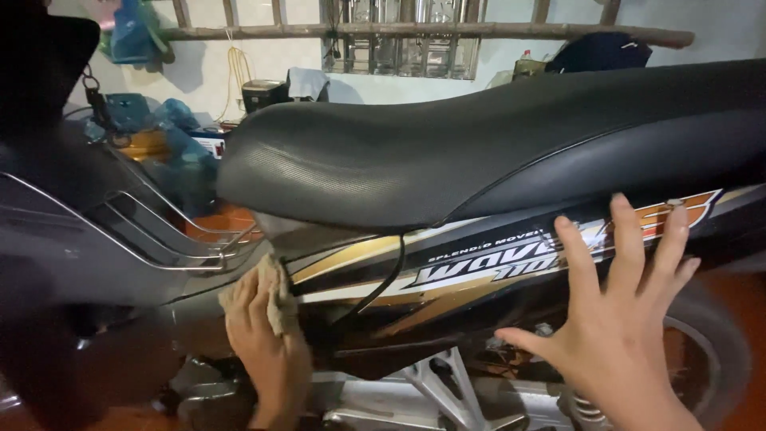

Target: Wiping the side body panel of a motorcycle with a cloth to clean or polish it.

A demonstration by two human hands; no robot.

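Observation:
A motorbike fills the head view, with a long black seat [447, 152] and a black side panel [479, 271] with gold and white stripes under it. My left hand [267, 339] presses a beige cloth [275, 291] against the front end of the side panel, just below the seat's nose. My right hand [618, 319] is flat and spread, fingers apart, with the fingertips resting on the side panel further back. It holds nothing.
A chrome wire rack [152, 231] sits on the bike's grey front part at left. The rear wheel [710, 351] and a silver frame bracket [447, 391] lie below. A wooden ladder [415, 30] hangs on the wall behind, above blue bags [159, 120] and clutter.

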